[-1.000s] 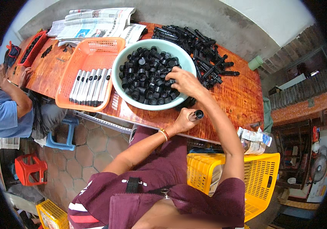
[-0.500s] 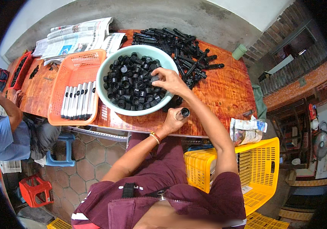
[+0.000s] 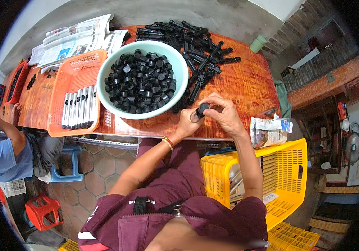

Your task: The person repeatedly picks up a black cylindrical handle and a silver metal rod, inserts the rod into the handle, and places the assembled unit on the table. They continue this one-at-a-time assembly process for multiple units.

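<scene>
My left hand point(image 3: 188, 124) is wrapped round a silver metal tube point(image 3: 196, 117) near the table's front edge, with the tube's end tipped up. At that end my right hand point(image 3: 225, 115) pinches a round black cap point(image 3: 203, 107) between thumb and fingers; whether the cap is seated on the tube cannot be made out. Left of my hands stands a pale green basin point(image 3: 184, 75) heaped with small black caps point(image 3: 139, 81). An orange basket point(image 3: 54, 113) beside it holds several silver tubes point(image 3: 79, 108) lying side by side.
Black ribbed rods point(image 3: 204, 58) lie piled behind the basin. Newspapers point(image 3: 77, 39) cover the back left. A folded paper packet point(image 3: 270, 131) sits at the table's right edge, above a yellow crate point(image 3: 290, 184). Another person point(image 3: 10, 152) sits at the left, near a blue stool point(image 3: 73, 165).
My right hand has come from over the basin down to the tube's end, carrying the black cap. My left hand still holds the tube. The whole view has shifted slightly.
</scene>
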Tool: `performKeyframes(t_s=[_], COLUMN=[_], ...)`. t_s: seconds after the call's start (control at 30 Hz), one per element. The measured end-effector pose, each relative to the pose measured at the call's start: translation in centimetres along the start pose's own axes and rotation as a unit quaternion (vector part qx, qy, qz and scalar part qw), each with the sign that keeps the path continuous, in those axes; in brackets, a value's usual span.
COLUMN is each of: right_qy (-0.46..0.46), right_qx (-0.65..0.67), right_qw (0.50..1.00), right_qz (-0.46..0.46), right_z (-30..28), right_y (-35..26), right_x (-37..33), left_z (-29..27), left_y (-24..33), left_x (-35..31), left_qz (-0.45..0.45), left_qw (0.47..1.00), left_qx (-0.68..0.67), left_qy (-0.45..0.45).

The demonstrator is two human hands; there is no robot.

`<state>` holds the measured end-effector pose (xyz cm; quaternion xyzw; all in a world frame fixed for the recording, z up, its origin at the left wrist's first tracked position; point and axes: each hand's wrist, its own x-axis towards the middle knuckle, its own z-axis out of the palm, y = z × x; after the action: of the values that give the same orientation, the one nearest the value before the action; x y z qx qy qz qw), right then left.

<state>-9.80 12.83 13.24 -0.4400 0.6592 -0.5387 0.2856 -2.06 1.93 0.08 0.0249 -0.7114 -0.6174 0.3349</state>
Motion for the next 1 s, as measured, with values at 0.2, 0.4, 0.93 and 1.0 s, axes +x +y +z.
performKeyframes(t_s=[0.2,0.4,0.93,1.0], right_qy=[0.026,0.037,-0.059,-0.058], right_qx=[-0.1,-0.171,-0.285,-0.301], right_qw=[0.993,0.98,0.946,0.942], right_qz=[-0.059,-0.09,-0.139,-0.134], right_z=[0.9,1.1,-0.3,-0.3], right_y=[1.0,0.9,-2.6,-2.8], right_x=[-0.5,-1.3,0.4,0.7], left_z=[-0.1,-0.3,-0.5,-0.5], left_y=[-0.2,-0.6,-0.8,-0.7], left_x=[-0.1,-0.3,-0.1,0.0], left_qz=[0.008,-0.022,-0.026,-0.03], left_qw=[1.0,0.999,0.998,0.998], left_qx=[-0.005,-0.003,-0.008,-0.016], left_qy=[-0.008,-0.026,-0.049,-0.051])
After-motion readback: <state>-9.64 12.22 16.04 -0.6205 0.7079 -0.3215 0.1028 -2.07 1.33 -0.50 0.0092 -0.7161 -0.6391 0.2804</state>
